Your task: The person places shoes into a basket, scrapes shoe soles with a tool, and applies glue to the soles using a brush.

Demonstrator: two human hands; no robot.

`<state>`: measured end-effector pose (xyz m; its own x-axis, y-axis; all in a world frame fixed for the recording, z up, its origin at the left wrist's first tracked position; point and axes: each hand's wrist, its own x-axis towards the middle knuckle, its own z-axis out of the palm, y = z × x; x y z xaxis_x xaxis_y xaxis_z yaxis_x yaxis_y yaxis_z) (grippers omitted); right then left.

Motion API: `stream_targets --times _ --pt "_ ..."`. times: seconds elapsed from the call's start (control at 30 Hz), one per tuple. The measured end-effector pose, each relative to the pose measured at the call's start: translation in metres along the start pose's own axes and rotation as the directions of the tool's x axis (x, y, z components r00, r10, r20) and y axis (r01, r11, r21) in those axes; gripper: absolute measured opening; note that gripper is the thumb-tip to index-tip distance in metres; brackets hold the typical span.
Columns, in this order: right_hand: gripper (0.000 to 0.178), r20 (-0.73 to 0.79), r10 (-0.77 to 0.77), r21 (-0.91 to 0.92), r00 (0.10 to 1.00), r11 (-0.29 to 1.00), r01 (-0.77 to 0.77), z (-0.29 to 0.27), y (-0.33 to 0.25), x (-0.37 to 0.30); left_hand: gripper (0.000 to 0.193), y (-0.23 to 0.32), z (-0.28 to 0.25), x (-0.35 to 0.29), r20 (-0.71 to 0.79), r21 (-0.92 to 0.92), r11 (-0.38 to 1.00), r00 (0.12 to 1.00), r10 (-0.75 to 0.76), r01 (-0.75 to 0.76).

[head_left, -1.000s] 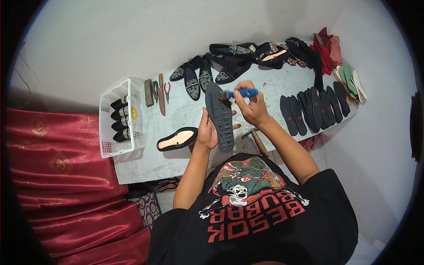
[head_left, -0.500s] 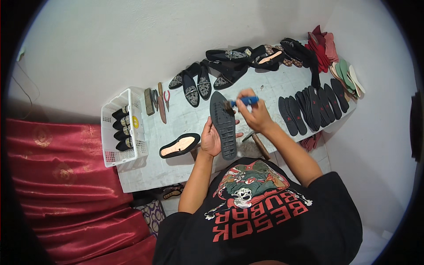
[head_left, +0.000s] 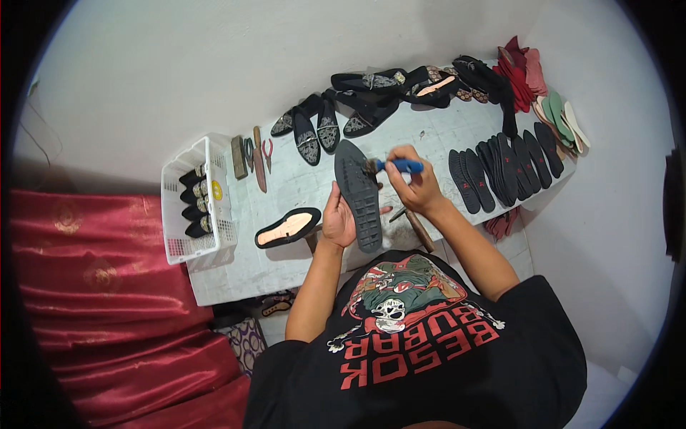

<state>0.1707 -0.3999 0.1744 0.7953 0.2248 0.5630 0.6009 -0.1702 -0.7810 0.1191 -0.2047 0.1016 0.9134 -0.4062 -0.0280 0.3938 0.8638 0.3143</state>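
My left hand (head_left: 340,220) holds up a black shoe sole (head_left: 366,214) from below, thumb along its left edge and fingertips showing past its right edge. The sole's ribbed inner face is turned toward me. In my right hand (head_left: 416,187) is a brush with a blue handle (head_left: 405,166); its dark bristles touch the upper part of the sole near the right edge. Left of my left hand, a black shoe upper (head_left: 289,228) with a pale insole board lies on the table. A hammer (head_left: 419,230) rests partly hidden beside my right forearm.
On the white table (head_left: 214,282), a white plastic basket (head_left: 227,230) holds several shoes. Pliers (head_left: 267,155) and a knife (head_left: 259,171) lie beside it. Patterned black shoes (head_left: 307,139) line the wall. Black soles (head_left: 504,175) spread at right, near red pieces (head_left: 516,82). A red curtain (head_left: 107,264) hangs left.
The brush has shifted slightly along the sole, its bristles still against it. The whole view has moved a little, and both hands keep their holds.
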Motion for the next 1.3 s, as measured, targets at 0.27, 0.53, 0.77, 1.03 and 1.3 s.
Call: stream_targets --times 0.27,0.53,0.77,1.03,1.3 --pt "0.008 0.05 -0.063 -0.04 0.997 0.997 0.065 0.001 -0.02 -0.005 0.07 0.009 0.016 0.0 -0.027 0.047 0.996 0.997 0.074 -0.072" --pt "0.015 -0.023 -0.152 -0.139 0.988 0.979 0.148 0.0 -0.023 0.018 0.062 -0.001 0.013 -0.001 0.104 -0.026 0.998 0.993 0.055 -0.053" --pt "0.016 0.105 -0.056 -0.108 0.993 0.992 0.068 -0.003 -0.036 -0.029 0.062 0.007 0.016 0.005 0.031 0.007 0.987 0.987 0.161 -0.161" --pt "0.015 -0.073 0.005 -0.03 0.997 1.0 -0.007 0.009 -0.034 0.029 0.063 -0.01 -0.003 0.004 0.102 -0.027 0.999 0.994 0.034 -0.031" --pt "0.019 0.11 -0.148 -0.063 0.983 0.986 0.156 0.032 -0.033 -0.019 0.059 0.001 0.006 0.012 -0.057 -0.179 0.978 0.994 0.094 -0.103"
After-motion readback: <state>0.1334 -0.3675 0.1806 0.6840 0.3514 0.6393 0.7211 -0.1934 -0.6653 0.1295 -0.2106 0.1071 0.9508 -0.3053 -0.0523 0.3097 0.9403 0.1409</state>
